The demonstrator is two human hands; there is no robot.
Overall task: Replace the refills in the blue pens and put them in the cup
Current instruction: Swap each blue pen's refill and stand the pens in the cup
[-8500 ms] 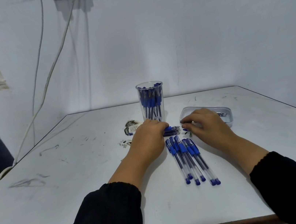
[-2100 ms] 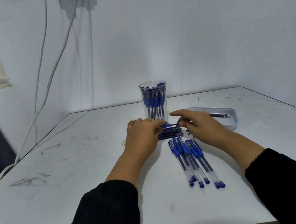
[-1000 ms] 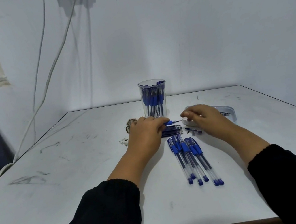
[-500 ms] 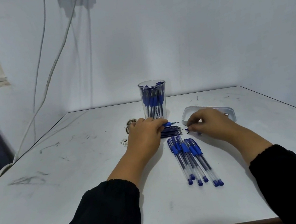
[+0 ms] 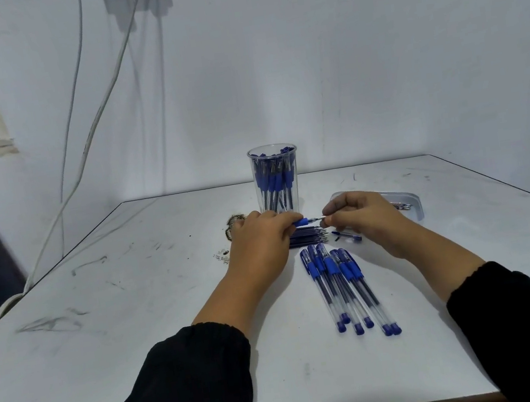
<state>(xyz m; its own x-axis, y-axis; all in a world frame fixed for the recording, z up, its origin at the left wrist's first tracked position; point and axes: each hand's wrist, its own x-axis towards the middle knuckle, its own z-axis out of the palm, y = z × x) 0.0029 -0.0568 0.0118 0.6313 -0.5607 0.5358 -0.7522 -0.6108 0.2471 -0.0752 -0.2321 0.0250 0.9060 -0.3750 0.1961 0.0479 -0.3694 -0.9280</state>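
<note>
Gripping a blue pen (image 5: 302,222) just in front of the clear plastic cup (image 5: 275,178), the left hand (image 5: 261,246) has its fingers curled round the barrel, so only the blue grip end and the metal tip stick out to the right. The right hand (image 5: 361,221) meets it there, thumb and forefinger pinching at the tip end; whether they hold the refill or the nib piece is too small to tell. Both hands sit low over a stack of loose refills (image 5: 308,238) lying crosswise on the white table (image 5: 137,323). The cup stands upright behind the hands, already packed with blue pens. Nearer the person, a row of six capped blue pens (image 5: 345,288) lies side by side, touching, caps pointing away. A small blue piece (image 5: 348,236) rests alone between that row and the right hand. Behind the right hand sits a shallow clear tray (image 5: 410,203) with a few thin refills inside. No brand or lettering can be read on any of the pens, cup or tray. Black sleeves (image 5: 194,383) cover both forearms.
</note>
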